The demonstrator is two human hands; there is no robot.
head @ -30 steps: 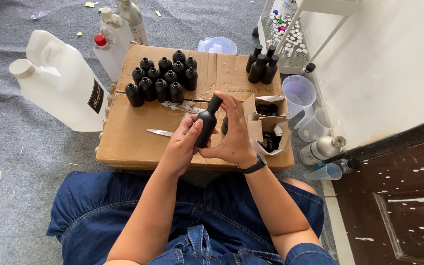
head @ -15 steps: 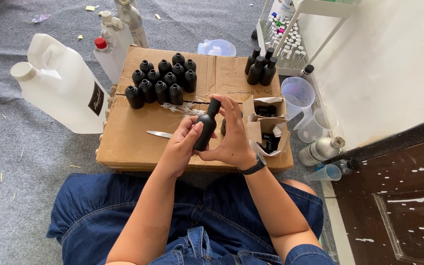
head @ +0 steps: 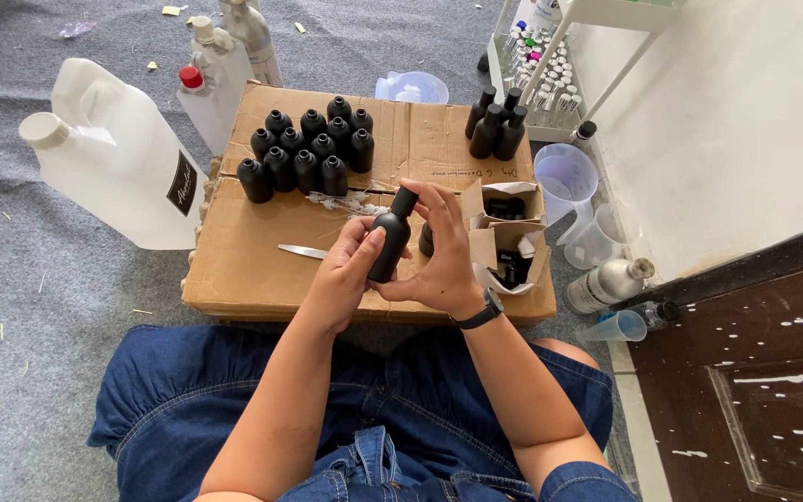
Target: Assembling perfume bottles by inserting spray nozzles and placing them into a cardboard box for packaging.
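Hands [head: 401, 265] | both gripping black bottle [head: 390, 244] | lower half hidden by fingers [head: 362, 249]

Matt black bottle [head: 390, 244], rough brown cardboard [head: 243, 270], translucent plastic jug [head: 113, 153], blue denim [head: 188, 400]

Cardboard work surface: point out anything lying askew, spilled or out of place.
White fluffy shreds lie strewn on the cardboard below the cluster of black bottles. A metal blade lies loose beside the left hand. Both hands hold a black bottle. No liquid spill shows.
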